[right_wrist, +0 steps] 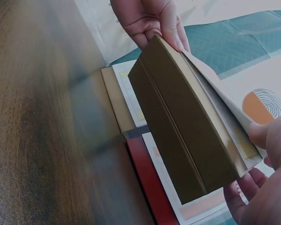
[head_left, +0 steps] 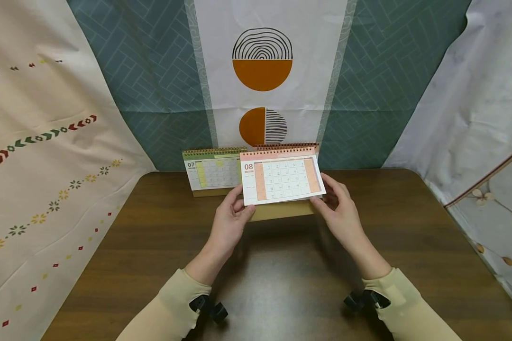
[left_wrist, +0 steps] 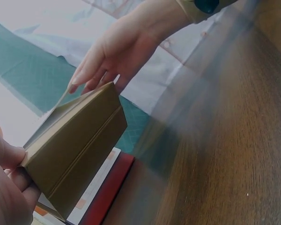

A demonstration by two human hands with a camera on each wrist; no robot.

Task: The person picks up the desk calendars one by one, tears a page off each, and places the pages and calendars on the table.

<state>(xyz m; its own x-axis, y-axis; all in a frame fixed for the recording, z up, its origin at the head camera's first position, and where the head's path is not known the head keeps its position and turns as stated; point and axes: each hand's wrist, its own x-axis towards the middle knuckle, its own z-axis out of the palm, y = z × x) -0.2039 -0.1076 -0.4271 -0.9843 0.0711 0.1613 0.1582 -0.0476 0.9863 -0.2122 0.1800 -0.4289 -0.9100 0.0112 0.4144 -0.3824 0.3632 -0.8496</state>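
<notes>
A spiral-bound desk calendar with a pink header marked 08 is held up off the table and leans back. My left hand grips its lower left corner, thumb at the front. On the other side my right hand pinches the lower right edge. Both wrist views show the tan cardboard stand from below, with pages bowed away from it near the right hand. A green calendar marked 07 stands behind to the left. Mostly hidden behind the held one is a calendar with a red base.
The brown wooden table spreads out in front and to both sides. A teal cloth with a white printed panel hangs along its back edge. Patterned pale cloths hang at the left and right.
</notes>
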